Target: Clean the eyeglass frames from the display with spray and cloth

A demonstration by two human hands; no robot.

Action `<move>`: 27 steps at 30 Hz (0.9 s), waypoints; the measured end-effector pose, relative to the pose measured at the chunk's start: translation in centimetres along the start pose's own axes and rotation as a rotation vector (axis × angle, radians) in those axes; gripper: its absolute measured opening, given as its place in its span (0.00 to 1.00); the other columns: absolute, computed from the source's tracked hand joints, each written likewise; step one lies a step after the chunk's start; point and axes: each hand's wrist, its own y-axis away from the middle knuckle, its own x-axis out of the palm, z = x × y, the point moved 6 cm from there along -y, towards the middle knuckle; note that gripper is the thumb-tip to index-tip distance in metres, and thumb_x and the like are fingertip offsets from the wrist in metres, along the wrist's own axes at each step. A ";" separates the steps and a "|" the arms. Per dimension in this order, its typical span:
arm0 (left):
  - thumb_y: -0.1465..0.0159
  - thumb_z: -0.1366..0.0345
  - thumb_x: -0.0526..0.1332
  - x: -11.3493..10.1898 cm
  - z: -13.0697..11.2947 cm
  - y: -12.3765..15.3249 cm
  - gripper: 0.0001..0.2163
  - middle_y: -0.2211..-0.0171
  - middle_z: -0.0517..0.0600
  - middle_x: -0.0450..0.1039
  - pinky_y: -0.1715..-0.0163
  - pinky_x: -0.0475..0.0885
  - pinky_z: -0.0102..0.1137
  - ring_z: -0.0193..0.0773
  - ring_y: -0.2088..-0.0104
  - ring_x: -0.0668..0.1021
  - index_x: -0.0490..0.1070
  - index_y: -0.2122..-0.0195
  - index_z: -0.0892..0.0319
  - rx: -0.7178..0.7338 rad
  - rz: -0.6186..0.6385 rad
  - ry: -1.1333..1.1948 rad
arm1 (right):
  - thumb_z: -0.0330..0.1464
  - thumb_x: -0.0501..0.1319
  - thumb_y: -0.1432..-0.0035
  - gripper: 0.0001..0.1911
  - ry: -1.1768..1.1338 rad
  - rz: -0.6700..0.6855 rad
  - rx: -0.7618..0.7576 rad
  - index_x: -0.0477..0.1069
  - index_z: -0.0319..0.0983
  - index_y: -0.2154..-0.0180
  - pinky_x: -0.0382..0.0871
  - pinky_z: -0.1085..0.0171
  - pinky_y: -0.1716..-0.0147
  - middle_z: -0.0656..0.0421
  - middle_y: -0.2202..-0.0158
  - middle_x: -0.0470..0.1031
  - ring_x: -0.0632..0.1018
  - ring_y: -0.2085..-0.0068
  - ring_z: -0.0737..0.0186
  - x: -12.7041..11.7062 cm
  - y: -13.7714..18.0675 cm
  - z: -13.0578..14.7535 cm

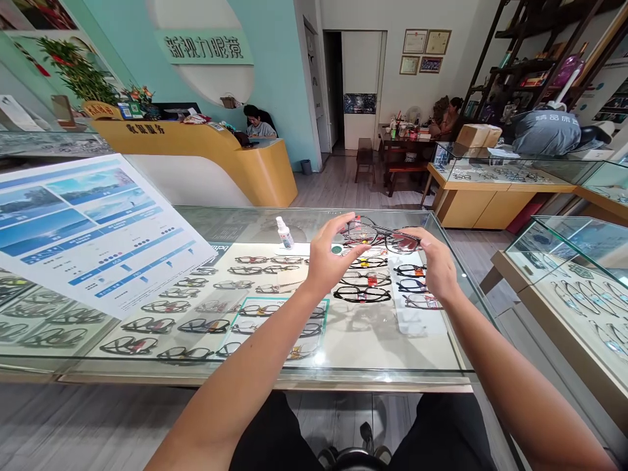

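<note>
A pair of eyeglasses (380,230) with dark frames is held up over the glass display counter (275,365), between my two hands. My left hand (330,254) grips its left side, thumb and fingers closed around the edge. On the other side, the fingers of my right hand (436,260) pinch the frame near the right lens. Beneath the glass top, rows of eyeglasses lie on a pale surface, among them a black pair (362,294) just below my hands. A small white spray bottle (284,233) stands on the counter left of my left hand.
A printed sheet (93,229) stands tilted at the counter's left. More glass cases (579,281) with eyeglasses stand to the right. Behind are a yellow reception desk (196,147) with a seated person (259,123), a wooden table with benches (405,167), and another person (451,114).
</note>
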 end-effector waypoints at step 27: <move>0.32 0.63 0.71 2.1 -3.1 1.4 0.27 0.41 0.57 0.79 0.38 0.80 0.45 0.47 0.42 0.84 0.67 0.33 0.52 -0.006 0.220 0.167 | 0.47 0.65 0.28 0.14 0.009 0.282 0.066 0.83 0.47 0.61 0.68 0.44 0.35 0.56 0.45 0.84 0.80 0.41 0.48 1.3 -0.4 -0.3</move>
